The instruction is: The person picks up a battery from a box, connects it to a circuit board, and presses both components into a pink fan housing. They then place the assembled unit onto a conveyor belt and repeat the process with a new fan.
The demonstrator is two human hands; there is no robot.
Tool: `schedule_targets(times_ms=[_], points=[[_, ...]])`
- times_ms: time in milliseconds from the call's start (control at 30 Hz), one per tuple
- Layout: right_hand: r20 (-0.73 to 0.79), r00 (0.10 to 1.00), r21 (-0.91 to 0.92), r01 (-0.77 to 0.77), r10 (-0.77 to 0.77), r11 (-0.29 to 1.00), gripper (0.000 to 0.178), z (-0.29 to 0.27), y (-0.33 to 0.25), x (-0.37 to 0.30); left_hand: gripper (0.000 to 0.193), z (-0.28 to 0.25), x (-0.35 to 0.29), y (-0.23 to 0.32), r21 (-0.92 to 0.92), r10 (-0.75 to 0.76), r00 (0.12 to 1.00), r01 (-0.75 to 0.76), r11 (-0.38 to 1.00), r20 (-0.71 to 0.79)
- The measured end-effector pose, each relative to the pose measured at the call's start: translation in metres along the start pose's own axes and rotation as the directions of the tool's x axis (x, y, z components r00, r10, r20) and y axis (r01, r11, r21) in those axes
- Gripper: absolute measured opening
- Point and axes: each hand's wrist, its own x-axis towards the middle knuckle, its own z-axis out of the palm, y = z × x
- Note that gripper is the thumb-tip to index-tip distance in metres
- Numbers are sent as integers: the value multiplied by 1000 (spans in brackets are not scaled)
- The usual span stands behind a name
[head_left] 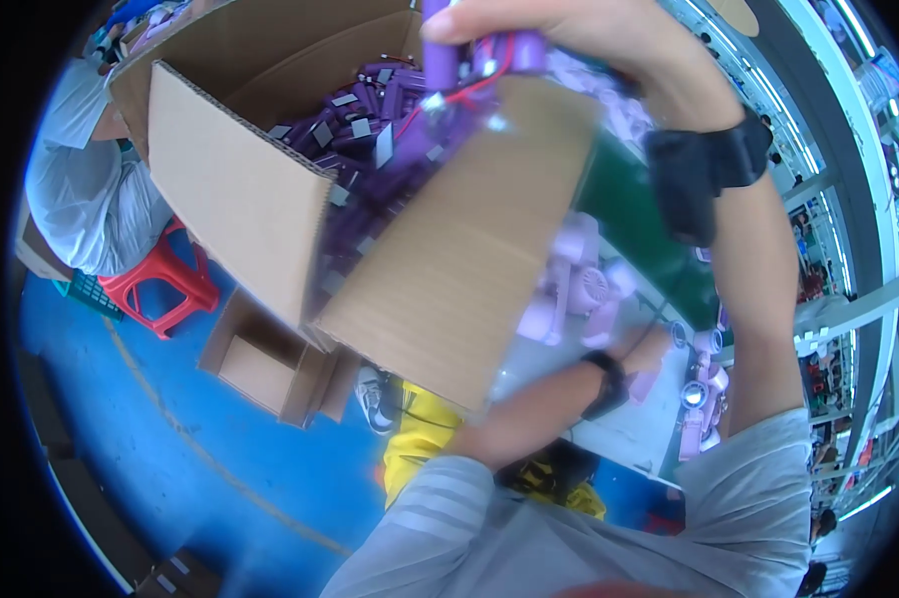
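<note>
My right hand (529,22) is raised over a big open cardboard box (235,194). Its fingers are closed round purple cylindrical battery cells (442,55) with red wires and a small white connector. Inside the box lie many more purple battery packs (380,105), some with white patches. Lower down, my left hand (649,349) is over the worktable (619,429), blurred, and seems closed on a pale lilac plastic part (645,386). Beside it lie lilac fan-like housings (579,284), one with a round grille.
A box flap (459,249) leans out between the batteries and the table. More lilac parts (704,399) lie along the table's right side, near a green mat (639,219). At left, a person sits on a red stool (165,279); a smaller open carton (270,364) stands on the blue floor.
</note>
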Motion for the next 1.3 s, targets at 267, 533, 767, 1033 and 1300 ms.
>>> schedule_targets(times_ms=[267, 533, 767, 1033, 1300], points=[[-365, 925, 19, -107, 107, 994, 34, -73, -24, -102, 11, -7, -5, -8, -3, 31, 999, -31, 1000, 32], [-384, 777, 52, -522, 500, 851, 35, -78, -7, -226, 9, -9, -6, -26, 61, 46, 997, -50, 997, 58], [-425, 623, 230, -627, 656, 744, 33, 23, 66, -310, 12, -18, -20, -32, 128, 110, 992, -117, 985, 58], [-489, 422, 474, -606, 763, 639, 31, 95, 115, -357, 15, -22, -14, -33, -21, 28, 983, -25, 999, 180], [-248, 565, 396, -682, 787, 614, 26, 98, 114, -346, 21, -41, -30, -4, 72, -117, 966, 103, 992, 229]])
